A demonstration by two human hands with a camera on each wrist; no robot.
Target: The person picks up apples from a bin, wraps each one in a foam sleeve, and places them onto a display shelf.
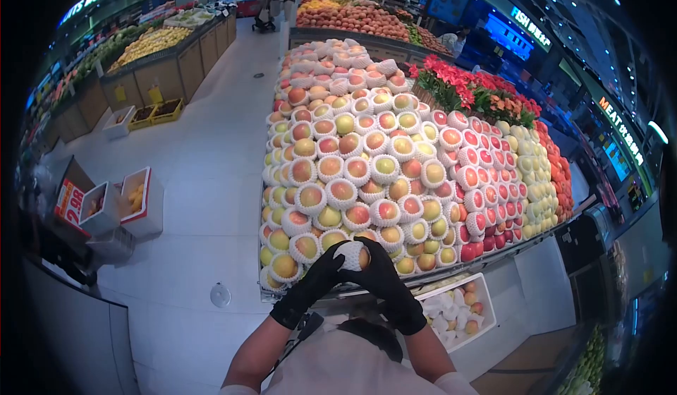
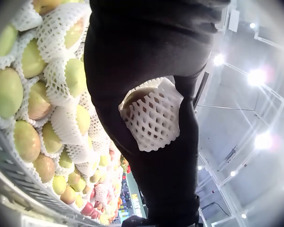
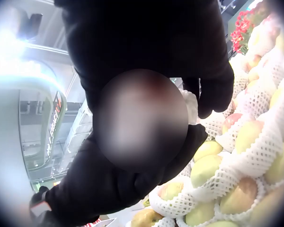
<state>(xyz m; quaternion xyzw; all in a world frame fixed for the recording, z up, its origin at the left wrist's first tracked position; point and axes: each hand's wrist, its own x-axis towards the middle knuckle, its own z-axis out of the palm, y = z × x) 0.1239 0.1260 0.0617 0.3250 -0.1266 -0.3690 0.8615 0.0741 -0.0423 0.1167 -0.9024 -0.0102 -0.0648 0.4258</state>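
Both hands wear black gloves and meet over the near edge of the fruit display. Between them they hold an apple (image 1: 363, 257) in a white foam net sleeve (image 1: 348, 254). My left hand (image 1: 319, 280) curls round its left side, while my right hand (image 1: 381, 274) grips it from the right. In the left wrist view the foam net (image 2: 156, 120) shows through the gap between the gloves, with a bit of fruit inside it. A blurred disc covers the middle of the right wrist view and hides most of the held apple there.
Rows of netted apples (image 1: 342, 190) slope up ahead, with redder apples (image 1: 472, 176) to the right and red flowers (image 1: 458, 84) behind. A white crate (image 1: 486, 307) of fruit stands below the display's front edge. White boxes (image 1: 151, 222) sit on the floor at left.
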